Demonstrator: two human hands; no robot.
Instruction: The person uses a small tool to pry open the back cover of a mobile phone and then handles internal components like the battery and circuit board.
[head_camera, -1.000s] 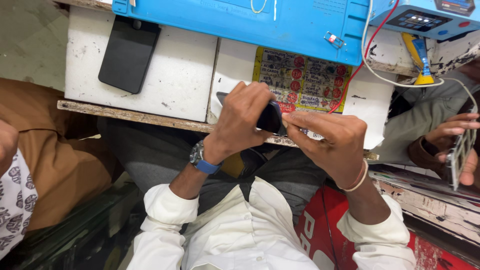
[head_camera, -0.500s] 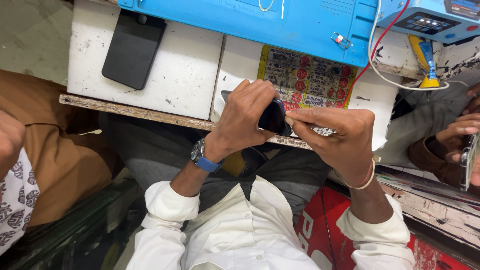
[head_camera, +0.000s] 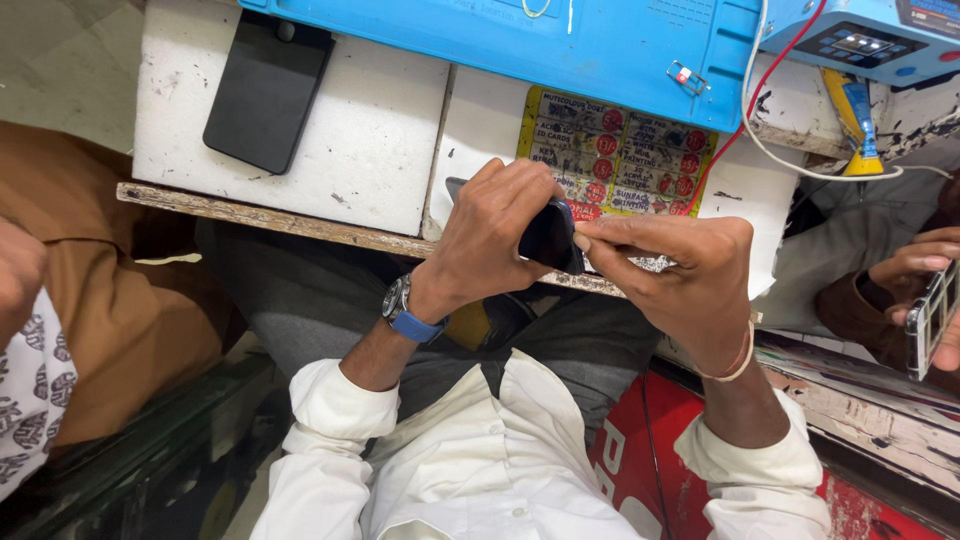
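Two hands meet over the near edge of the white counter (head_camera: 330, 150), a dark phone (head_camera: 548, 235) pinched between them. Left hand (head_camera: 495, 235) curls closed over the phone's top and left side, fingers bent down around it; right hand (head_camera: 680, 275) presses thumb and forefinger tips together against its right edge. Second black phone (head_camera: 268, 90) lies flat near the counter's far left corner, well apart.

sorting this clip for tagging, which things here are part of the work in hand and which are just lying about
In hand:
- dark phone, gripped by the left hand
- right hand, fingertips at the phone's edge

Lying about:
- black phone flat on the white bench
- blue mat
- yellow sticker sheet
- blue meter with wires
- another person's phone
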